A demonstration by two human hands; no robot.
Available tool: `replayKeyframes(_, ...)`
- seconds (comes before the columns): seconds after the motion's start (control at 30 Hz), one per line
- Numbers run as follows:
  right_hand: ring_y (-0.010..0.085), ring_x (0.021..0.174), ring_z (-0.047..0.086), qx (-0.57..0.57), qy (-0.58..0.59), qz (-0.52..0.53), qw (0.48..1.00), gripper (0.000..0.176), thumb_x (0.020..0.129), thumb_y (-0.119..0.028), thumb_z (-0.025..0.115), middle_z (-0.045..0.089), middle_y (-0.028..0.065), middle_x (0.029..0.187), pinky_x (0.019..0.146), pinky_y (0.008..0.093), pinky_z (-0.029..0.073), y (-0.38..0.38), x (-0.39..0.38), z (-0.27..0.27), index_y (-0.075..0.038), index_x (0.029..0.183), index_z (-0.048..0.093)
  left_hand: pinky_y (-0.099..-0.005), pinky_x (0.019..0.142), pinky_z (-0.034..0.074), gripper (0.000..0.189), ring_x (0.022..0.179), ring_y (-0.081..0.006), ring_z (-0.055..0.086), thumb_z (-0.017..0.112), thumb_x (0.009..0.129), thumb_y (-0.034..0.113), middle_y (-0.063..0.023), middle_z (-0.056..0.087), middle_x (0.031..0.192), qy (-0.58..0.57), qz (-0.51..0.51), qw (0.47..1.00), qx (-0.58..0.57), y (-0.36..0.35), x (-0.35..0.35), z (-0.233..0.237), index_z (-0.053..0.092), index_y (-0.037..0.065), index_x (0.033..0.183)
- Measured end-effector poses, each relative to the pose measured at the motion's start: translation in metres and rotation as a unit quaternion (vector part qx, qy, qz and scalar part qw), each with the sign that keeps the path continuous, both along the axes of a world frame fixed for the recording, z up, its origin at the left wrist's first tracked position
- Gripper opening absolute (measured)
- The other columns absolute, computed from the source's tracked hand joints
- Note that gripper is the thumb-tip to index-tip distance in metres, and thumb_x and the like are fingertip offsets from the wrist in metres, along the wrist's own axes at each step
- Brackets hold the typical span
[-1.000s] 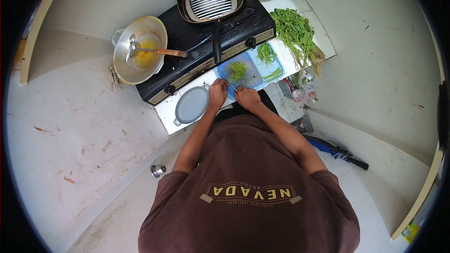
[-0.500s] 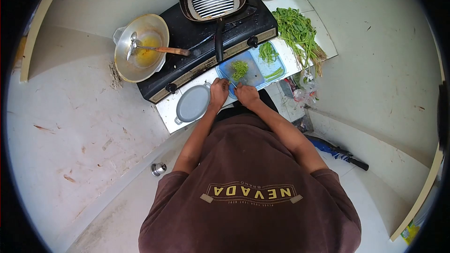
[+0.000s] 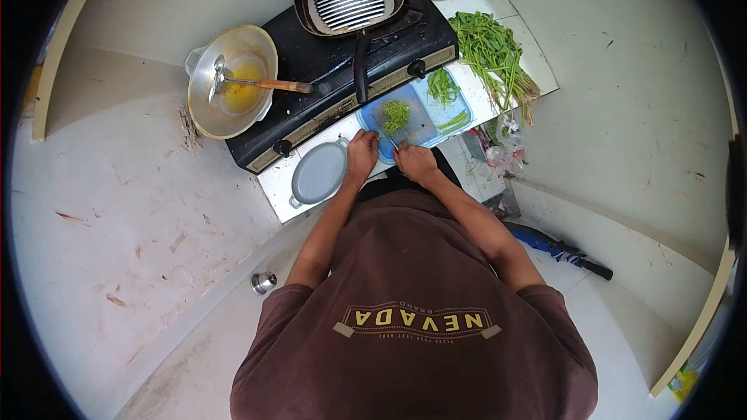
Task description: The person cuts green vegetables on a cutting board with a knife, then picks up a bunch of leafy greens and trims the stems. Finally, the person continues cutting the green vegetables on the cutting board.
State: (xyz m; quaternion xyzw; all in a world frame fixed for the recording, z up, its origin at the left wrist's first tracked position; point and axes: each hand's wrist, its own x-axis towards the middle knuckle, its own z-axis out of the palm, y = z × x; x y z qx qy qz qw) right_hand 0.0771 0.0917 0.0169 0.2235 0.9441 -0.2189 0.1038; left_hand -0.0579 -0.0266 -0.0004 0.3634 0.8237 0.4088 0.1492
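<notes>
My right hand (image 3: 415, 162) is closed round the handle of a knife (image 3: 388, 138), whose thin blade points up and left across the blue cutting board (image 3: 421, 126). Close by, at the board's lower left edge, my left hand (image 3: 362, 152) has its fingers bent and pressed together; what they hold is too small to make out. A small heap of chopped greens (image 3: 395, 115) lies on the board just beyond the blade. Leafy pieces (image 3: 443, 87) and cut stalks (image 3: 454, 121) rest on the board's paler right part.
A grey oval dish (image 3: 320, 173) sits left of my left hand. Behind the board is a black stove (image 3: 311, 54) with a grill pan (image 3: 364, 70) and a wide pot (image 3: 204, 113) holding a ladle (image 3: 284, 85). Bunched greens (image 3: 490, 47) lie on the right.
My right hand has shifted slightly down and right, and more of the knife blade shows between the hands. My left hand stays almost in place.
</notes>
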Motion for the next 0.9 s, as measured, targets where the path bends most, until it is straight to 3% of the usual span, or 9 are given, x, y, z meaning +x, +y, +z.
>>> replayKeyframes(0.2,0.0358,0.073,0.074,0.005,0.009,0.017,1.000,0.039,0.103,-0.034,0.047,0.073,0.0198,0.075,0.067,0.0472,0.059,-0.006,0.001,-0.001,0.001,0.096,0.062,-0.0423,0.067,0.052,0.009,0.073,-0.0347,0.067,0.067,0.084,-0.002,-0.0191,0.065,0.086,0.013,-0.004,1.000,-0.003,0.000,-0.001,-0.003,0.071,-0.004,0.092)
replayKeyframes(0.3,0.0363,0.072,0.074,-0.001,0.007,0.012,1.000,0.040,0.103,-0.035,0.047,0.072,0.0205,0.076,0.068,0.0471,0.059,-0.006,0.000,-0.004,0.001,0.095,0.061,-0.0464,0.070,0.053,0.011,0.078,-0.0402,0.066,0.064,0.085,-0.002,-0.0201,0.065,0.089,0.009,-0.014,1.000,-0.011,-0.001,-0.001,0.002,0.071,-0.001,0.093)
replayKeyframes(0.5,0.0372,0.071,0.073,-0.011,0.012,0.012,1.000,0.042,0.104,-0.038,0.046,0.072,0.0221,0.075,0.067,0.0467,0.059,-0.004,-0.014,-0.015,0.000,0.094,0.061,-0.0455,0.070,0.053,0.011,0.078,-0.0397,0.067,0.063,0.086,-0.003,-0.0200,0.065,0.088,0.008,-0.002,1.000,0.011,-0.001,0.000,-0.002,0.071,-0.001,0.093)
replayKeyframes(0.6,0.0370,0.075,0.074,-0.022,0.000,0.012,1.000,0.041,0.104,-0.037,0.046,0.072,0.0217,0.078,0.070,0.0473,0.059,-0.002,-0.007,-0.008,0.001,0.096,0.061,-0.0422,0.070,0.053,0.011,0.076,-0.0350,0.068,0.066,0.086,-0.001,-0.0195,0.065,0.087,0.008,-0.003,1.000,0.014,-0.002,0.000,-0.005,0.071,-0.004,0.095)
replayKeyframes(0.9,0.0367,0.080,0.074,-0.023,-0.017,0.001,1.000,0.040,0.104,-0.036,0.045,0.073,0.0211,0.082,0.074,0.0477,0.058,-0.004,-0.016,-0.006,0.001,0.099,0.061,-0.0454,0.073,0.054,0.010,0.080,-0.0394,0.067,0.065,0.086,-0.001,-0.0209,0.065,0.091,0.004,0.000,1.000,-0.009,-0.001,0.003,0.006,0.071,-0.003,0.094)
